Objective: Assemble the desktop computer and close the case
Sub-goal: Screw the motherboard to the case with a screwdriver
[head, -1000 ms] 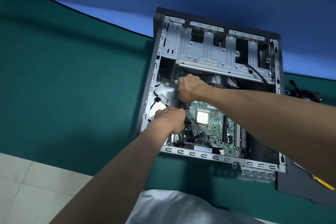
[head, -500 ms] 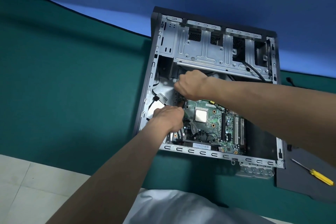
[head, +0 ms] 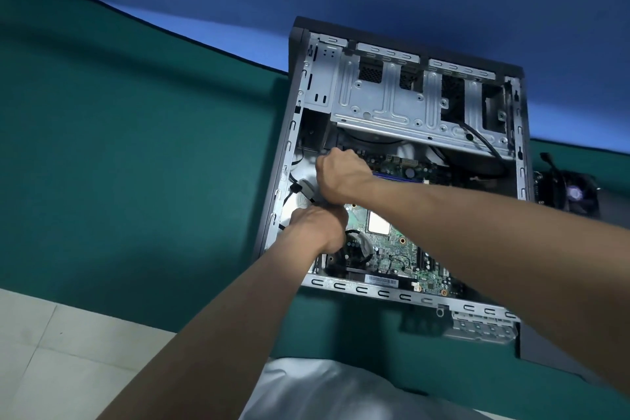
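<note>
My left hand (head: 317, 228) and right hand (head: 342, 177) are curled at the board's (head: 402, 249) left edge inside the case (head: 392, 99) — can't tell what they're gripping — so a blind shove might pinch cables (head: 356, 249) or flex it.

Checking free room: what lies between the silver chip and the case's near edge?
Head view: between the silver chip and the case edge lies green circuit board crowded with small parts, then a barcode label.
</note>
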`<state>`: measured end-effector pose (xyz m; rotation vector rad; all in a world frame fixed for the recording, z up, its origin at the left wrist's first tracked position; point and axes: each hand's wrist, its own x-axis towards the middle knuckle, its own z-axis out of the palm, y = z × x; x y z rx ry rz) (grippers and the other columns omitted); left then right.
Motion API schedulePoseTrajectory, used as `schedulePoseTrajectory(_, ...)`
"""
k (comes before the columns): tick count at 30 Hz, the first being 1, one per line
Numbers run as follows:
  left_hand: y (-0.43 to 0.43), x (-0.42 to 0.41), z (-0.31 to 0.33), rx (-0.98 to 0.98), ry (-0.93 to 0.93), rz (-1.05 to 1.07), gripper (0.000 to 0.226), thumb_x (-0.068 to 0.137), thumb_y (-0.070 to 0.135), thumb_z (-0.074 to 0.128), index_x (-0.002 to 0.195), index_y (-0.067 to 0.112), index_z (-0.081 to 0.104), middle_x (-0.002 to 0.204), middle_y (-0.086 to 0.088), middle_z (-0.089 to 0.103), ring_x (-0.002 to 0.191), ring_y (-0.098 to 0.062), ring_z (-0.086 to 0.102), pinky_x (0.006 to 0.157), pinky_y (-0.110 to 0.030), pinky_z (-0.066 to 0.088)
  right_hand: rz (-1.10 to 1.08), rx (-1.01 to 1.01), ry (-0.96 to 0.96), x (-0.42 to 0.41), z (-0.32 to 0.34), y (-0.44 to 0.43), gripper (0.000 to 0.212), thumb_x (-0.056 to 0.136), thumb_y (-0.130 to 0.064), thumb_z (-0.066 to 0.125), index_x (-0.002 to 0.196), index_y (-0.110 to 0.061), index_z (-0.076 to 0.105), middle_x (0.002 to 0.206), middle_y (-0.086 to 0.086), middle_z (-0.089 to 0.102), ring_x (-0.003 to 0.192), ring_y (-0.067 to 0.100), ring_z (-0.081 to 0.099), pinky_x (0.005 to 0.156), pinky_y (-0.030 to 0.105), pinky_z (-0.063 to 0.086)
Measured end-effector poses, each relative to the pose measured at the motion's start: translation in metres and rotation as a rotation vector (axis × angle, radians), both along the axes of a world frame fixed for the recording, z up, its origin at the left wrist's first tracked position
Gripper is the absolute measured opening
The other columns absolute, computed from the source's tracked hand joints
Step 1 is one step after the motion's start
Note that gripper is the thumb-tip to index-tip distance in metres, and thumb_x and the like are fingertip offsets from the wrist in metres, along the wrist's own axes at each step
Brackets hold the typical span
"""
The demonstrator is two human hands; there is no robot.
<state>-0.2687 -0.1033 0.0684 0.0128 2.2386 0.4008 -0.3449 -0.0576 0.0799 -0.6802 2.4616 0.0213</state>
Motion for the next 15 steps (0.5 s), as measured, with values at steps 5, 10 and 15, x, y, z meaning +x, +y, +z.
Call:
schedulePoseTrajectory(5,0.0,0.001,0.0,0.005,-0.013,0.025,0.035,0.086,-0.006,0.051,0.12,0.005,0.054,0.107,-0.01,0.061,0.101,-0.029,0.06,0.083,-0.04,0.047,-0.269,-0.051,-0.025,-0.003,-0.005,0.001,0.03,0.096,-0.018,0.04,0.12,-0.007,0.056,0.114,0.015,0.057,0.107,0.035,0.056,0.084,0.037,0.049)
schedulePoseTrajectory(10,-0.002,0.003,-0.003,0.016,0.0,-0.016,0.044,0.091,0.0,0.05,0.134,0.012,0.053,0.125,-0.008,0.059,0.118,-0.029,0.054,0.103,-0.047,0.041,-0.292,0.026,-0.07,-0.013,-0.005,0.006,0.03,0.095,-0.015,0.048,0.123,-0.007,0.053,0.118,0.014,0.055,0.104,0.032,0.057,0.081,0.032,0.049)
schedulePoseTrajectory(15,-0.001,0.005,0.003,0.002,0.038,-0.055,0.02,0.092,-0.003,0.044,0.106,0.01,0.052,0.098,-0.005,0.055,0.11,-0.028,0.055,0.094,-0.046,0.043,0.112,0.232,-0.17,-0.027,0.01,0.018,0.028,0.096,-0.016,0.047,0.122,-0.005,0.051,0.113,0.012,0.056,0.09,0.023,0.05,0.072,0.028,0.04)
